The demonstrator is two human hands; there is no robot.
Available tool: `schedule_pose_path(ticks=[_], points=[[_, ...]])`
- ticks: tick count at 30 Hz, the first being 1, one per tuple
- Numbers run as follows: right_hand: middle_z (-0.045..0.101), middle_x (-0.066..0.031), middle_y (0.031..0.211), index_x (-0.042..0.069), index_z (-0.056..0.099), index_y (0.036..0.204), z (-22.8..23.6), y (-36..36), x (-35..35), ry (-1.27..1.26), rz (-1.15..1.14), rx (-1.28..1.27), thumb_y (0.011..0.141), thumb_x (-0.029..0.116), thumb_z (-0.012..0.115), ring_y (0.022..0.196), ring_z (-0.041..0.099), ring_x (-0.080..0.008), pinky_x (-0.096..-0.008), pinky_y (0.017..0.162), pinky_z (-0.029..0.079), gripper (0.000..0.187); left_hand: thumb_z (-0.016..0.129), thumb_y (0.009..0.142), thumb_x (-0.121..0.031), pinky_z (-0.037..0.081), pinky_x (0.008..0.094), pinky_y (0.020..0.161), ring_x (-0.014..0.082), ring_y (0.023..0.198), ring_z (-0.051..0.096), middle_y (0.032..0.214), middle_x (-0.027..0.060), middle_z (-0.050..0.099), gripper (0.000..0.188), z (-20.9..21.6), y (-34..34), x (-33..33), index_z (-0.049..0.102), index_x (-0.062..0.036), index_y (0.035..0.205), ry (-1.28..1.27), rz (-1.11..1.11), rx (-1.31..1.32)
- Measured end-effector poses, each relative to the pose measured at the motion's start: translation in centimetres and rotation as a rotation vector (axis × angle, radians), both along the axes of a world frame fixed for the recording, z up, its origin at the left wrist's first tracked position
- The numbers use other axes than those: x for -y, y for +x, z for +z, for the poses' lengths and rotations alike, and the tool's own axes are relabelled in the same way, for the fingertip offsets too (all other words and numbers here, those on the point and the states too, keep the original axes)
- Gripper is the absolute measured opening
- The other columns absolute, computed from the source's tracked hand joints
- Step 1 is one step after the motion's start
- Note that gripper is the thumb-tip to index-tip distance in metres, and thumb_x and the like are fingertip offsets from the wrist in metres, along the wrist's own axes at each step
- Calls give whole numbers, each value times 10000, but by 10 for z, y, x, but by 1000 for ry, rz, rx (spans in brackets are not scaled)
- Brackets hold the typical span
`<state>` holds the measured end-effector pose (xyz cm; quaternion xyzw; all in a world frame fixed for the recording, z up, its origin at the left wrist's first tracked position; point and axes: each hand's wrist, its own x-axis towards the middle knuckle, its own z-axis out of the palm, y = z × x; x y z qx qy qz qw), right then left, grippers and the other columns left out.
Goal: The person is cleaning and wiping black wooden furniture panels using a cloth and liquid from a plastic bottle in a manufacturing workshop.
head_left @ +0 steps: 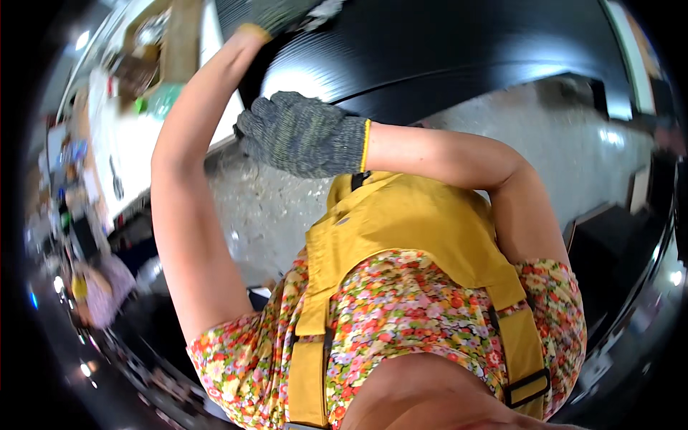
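While gloved, both hands (pixel 304 136) on black panel (pixel 444 50)

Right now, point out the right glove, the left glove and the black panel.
right glove (pixel 304 136), head view, back of hand
left glove (pixel 276 14), head view, knit cuff area
black panel (pixel 444 43), head view, glossy face

Head camera, steeply downward, close.

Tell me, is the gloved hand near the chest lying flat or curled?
Curled: the right hand in its grey knit glove bends over the edge of the black panel.
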<state>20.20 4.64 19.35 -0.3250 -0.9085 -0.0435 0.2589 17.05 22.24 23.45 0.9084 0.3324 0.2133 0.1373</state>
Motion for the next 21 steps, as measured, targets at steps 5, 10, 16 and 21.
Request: schedule_pose_path(ticks=[5,10,16,21], points=[[592,-60,1132,112,599,1153,-49,138,36,-584,-205,-586,962,173,492,1070,566,-235,-387,923,455,227,722,805,-256,466,358,1024,289,1182,609,1278,185,629,646,-40,28,-16,524,-35,1379,-212,-145,250],[504,-10,1443,172,516,1384,-31,299,103,-298,-783,-106,953,151,489,1313,468,-198,-375,1121,373,433,751,837,-321,470,341,1022,238,1204,610,1332,95,619,639,-43,-32,-35,519,-178,1415,39,-76,-15],[559,22,1308,192,563,1309,-4,201,78,83,-738,51,971,185,455,1196,524,-175,-353,1042,415,355,735,839,-193,439,342,1045,251,1223,582,1347,137,595,600,-15,41,-8,530,-83,1393,-114,-277,29],[556,-11,1228,197,591,1256,-12,145,72,-160,-702,-99,930,222,472,1132,529,-159,-332,978,421,347,771,768,-239,473,402,986,325,1151,611,1272,158,624,639,-17,52,17,552,-88,1349,-110,-286,39]])
